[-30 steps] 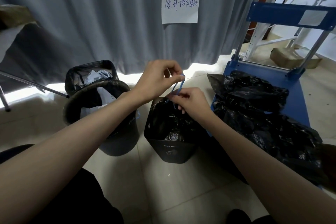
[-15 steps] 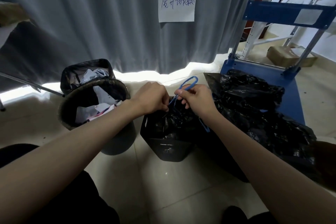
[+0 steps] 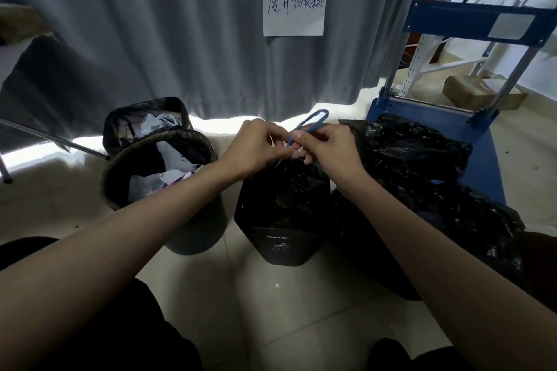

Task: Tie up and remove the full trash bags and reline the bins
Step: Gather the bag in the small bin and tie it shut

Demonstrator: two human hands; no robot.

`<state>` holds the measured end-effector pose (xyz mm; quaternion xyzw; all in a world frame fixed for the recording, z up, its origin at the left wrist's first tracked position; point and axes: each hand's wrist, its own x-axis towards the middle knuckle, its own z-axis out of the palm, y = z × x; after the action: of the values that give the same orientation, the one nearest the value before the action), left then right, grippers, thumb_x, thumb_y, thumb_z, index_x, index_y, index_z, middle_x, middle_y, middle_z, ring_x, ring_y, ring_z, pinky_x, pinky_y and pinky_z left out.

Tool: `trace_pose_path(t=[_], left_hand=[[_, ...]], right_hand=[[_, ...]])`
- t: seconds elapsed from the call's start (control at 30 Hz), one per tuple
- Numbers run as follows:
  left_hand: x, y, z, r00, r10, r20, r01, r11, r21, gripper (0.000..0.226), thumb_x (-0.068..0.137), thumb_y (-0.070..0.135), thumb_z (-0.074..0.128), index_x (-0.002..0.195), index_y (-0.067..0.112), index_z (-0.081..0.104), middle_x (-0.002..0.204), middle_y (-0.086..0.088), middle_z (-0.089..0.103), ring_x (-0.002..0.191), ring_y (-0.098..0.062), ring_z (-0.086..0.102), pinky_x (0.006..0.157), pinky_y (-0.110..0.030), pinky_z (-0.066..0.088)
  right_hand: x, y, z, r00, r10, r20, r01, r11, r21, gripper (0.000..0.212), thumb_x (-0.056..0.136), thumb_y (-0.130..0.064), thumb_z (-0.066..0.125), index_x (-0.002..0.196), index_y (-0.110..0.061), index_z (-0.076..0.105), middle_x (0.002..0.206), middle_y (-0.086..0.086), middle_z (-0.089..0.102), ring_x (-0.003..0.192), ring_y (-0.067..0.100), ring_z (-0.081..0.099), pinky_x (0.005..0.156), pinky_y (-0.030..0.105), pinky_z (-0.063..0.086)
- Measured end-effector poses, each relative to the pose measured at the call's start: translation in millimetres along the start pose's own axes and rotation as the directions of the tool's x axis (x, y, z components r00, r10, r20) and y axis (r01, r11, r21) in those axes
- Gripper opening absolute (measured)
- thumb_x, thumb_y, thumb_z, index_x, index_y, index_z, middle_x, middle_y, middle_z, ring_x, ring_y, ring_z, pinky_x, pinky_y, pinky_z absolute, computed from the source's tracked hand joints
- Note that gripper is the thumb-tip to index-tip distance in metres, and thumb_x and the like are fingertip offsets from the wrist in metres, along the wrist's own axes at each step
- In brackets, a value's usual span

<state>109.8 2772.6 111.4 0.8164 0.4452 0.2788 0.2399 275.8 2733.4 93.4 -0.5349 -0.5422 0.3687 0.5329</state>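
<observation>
A black trash bag (image 3: 289, 190) sits gathered inside a square black bin (image 3: 283, 245) on the floor, its blue drawstring (image 3: 310, 120) looped upward above it.

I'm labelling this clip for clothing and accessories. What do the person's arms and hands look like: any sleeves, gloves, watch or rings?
Both forearms are bare to the frame edge, with no sleeves visible. The left hand and right hand wear no gloves; no watch, bracelet or ring shows on the visible sides. Dark clothing covers the legs below.

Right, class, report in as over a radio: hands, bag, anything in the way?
Both hands, left and right, pinching the blue drawstring. Bag still in square bin. Nothing in the way.
</observation>
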Motion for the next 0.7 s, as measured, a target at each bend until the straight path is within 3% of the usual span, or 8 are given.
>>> trace_pose_path(t=[0.07, 0.17, 0.27, 0.33, 0.43, 0.5, 0.63, 0.7], left_hand=[[-1.2, 1.5, -1.9, 0.999, -0.033, -0.025, 0.032, 0.998, -0.053, 0.013, 0.068, 0.028, 0.086, 0.071, 0.022, 0.075, 0.057, 0.006, 0.062, 0.048, 0.001, 0.047, 0.053, -0.014, 0.036], [-4.4, 0.7, -4.6, 0.995, -0.091, -0.032, 0.089, 0.993, -0.073, 0.013, 0.07, 0.025, 0.086, 0.069, 0.018, 0.075, 0.059, 0.004, 0.067, 0.053, -0.002, 0.052, 0.057, -0.019, 0.041], [-7.7, 0.6, -7.0, 0.992, -0.119, -0.045, 0.116, 0.991, -0.061, 0.013, 0.072, 0.02, 0.085, 0.079, 0.012, 0.078, 0.073, -0.002, 0.073, 0.067, -0.014, 0.067, 0.069, -0.028, 0.052], [-9.0, 1.2, -9.4, 0.989, -0.138, -0.059, 0.134, 0.989, -0.067, 0.013, 0.073, 0.018, 0.084, 0.081, 0.01, 0.079, 0.078, 0.002, 0.075, 0.075, -0.012, 0.07, 0.075, -0.028, 0.055], [-7.1, 2.6, -14.1, 0.985, -0.159, -0.068, 0.155, 0.986, -0.063, 0.018, 0.073, 0.022, 0.084, 0.081, 0.007, 0.078, 0.078, 0.002, 0.075, 0.068, -0.003, 0.067, 0.067, -0.017, 0.051], [-5.5, 2.8, -19.5, 0.988, -0.142, -0.061, 0.14, 0.99, -0.029, 0.018, 0.072, 0.024, 0.084, 0.079, 0.008, 0.078, 0.07, 0.004, 0.073, 0.059, -0.001, 0.062, 0.058, -0.015, 0.046], [-5.9, -1.3, -25.8, 0.995, -0.099, -0.008, 0.099, 0.995, -0.031, 0.011, 0.068, 0.018, 0.087, 0.072, 0.015, 0.077, 0.071, -0.005, 0.072, 0.073, -0.021, 0.068, 0.069, -0.035, 0.053], [-4.9, -4.3, -25.3, 0.995, -0.096, 0.003, 0.096, 0.995, -0.034, 0.012, 0.067, 0.018, 0.087, 0.071, 0.019, 0.076, 0.065, 0.002, 0.067, 0.066, -0.015, 0.063, 0.064, -0.032, 0.049]], right_hand=[[-0.1, 2.0, 0.9, 1.0, 0.002, 0.007, -0.003, 0.997, 0.08, 0.017, 0.088, -0.017, 0.07, 0.1, -0.005, 0.071, 0.074, 0.016, 0.072, 0.06, 0.024, 0.063, 0.064, 0.036, 0.056], [-0.5, 11.1, -2.5, 0.997, 0.074, 0.03, -0.076, 0.993, 0.095, 0.029, 0.081, -0.017, 0.079, 0.105, -0.007, 0.066, 0.069, 0.007, 0.07, 0.06, 0.021, 0.065, 0.055, 0.032, 0.056], [-5.9, 20.2, 2.3, 0.981, 0.131, 0.144, -0.125, 0.991, -0.049, 0.023, 0.076, -0.017, 0.083, 0.095, -0.007, 0.073, 0.074, 0.006, 0.071, 0.061, 0.017, 0.064, 0.051, 0.026, 0.054], [-7.7, 24.6, 10.7, 0.976, 0.128, 0.176, -0.095, 0.979, -0.183, 0.015, 0.075, -0.013, 0.083, 0.086, -0.012, 0.073, 0.07, 0.001, 0.071, 0.054, 0.01, 0.063, 0.049, 0.023, 0.052], [-5.3, 30.7, 23.2, 0.986, 0.087, 0.144, -0.021, 0.913, -0.408, 0.025, 0.077, -0.009, 0.08, 0.067, -0.024, 0.062, 0.058, -0.007, 0.062, 0.045, 0.002, 0.056, 0.05, 0.025, 0.05], [-4.1, 37.3, 26.9, 0.989, 0.073, 0.132, 0.01, 0.841, -0.542, 0.033, 0.076, -0.011, 0.079, 0.059, -0.024, 0.054, 0.057, -0.005, 0.058, 0.054, 0.009, 0.056, 0.06, 0.028, 0.052], [-7.6, 42.8, 21.9, 0.961, 0.196, 0.193, -0.012, 0.731, -0.683, 0.031, 0.076, -0.017, 0.082, 0.057, -0.019, 0.058, 0.053, -0.004, 0.058, 0.05, 0.01, 0.055, 0.062, 0.031, 0.058], [-5.7, 36.1, 15.3, 0.952, 0.216, 0.218, -0.026, 0.763, -0.645, 0.023, 0.072, -0.025, 0.086, 0.062, -0.019, 0.066, 0.055, -0.004, 0.062, 0.048, 0.008, 0.056, 0.057, 0.028, 0.054]])
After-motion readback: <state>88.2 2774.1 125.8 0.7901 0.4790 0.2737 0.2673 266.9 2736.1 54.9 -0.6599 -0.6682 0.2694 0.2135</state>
